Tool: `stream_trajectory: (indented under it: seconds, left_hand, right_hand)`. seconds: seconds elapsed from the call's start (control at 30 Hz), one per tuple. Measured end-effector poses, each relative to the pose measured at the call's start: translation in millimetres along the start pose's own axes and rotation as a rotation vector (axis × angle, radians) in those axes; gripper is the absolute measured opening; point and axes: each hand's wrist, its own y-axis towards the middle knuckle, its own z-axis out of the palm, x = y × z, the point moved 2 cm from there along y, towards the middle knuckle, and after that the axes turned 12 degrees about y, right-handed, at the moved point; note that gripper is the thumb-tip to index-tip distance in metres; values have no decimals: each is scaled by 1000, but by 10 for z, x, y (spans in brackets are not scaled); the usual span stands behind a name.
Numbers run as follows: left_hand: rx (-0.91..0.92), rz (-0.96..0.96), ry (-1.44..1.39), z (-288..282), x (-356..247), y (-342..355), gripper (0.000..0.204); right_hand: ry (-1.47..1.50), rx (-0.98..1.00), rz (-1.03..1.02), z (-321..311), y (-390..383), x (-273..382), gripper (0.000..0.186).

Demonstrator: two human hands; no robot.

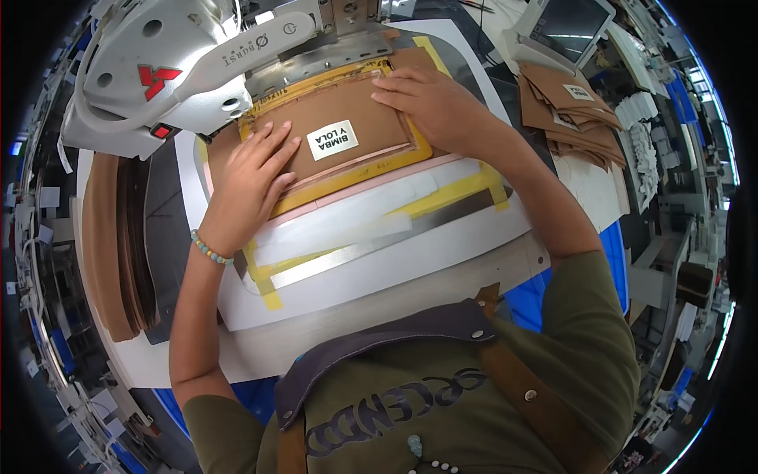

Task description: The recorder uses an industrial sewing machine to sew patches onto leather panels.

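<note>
A brown panel (359, 105) with a white label (332, 140) on it lies inside a yellow template frame (347, 185) under the head of a sewing machine (170, 67). My left hand (251, 178) rests flat at the frame's left side, fingers stretched over the panel's edge. It wears a beaded bracelet (210, 248) at the wrist. At the frame's upper right corner my right hand (426, 105) lies with its fingers extended over the frame and panel edge. Both hands press from above and grip nothing. Parts of the frame's sides are hidden under them.
Brown panels stand stacked (113, 245) at the left. More labelled brown pieces (570, 109) lie piled at the right, below a screen (564, 30). Yellow tape (271, 295) and a metal strip (332, 265) lie on the white sheet (229, 304) nearer me.
</note>
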Motion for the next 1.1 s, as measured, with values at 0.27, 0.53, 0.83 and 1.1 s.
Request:
stream_trajectory:
  seconds: [0.27,0.53,0.83,1.1]
  left_hand:
    - [28,3,58,40,-28,-23,55]
    - [14,-9,157,41,-68,19,54]
    - [-34,-18,141,77,-49,1,51]
    - [-45,-53,157,103,-103,48,49]
  right_hand:
    - [-180,57,23,48,52,147,44]
    - [-176,70,4,-9,132,216,42]
    - [-116,104,13,-54,187,201,39]
    - [-79,114,-25,-68,212,116,32]
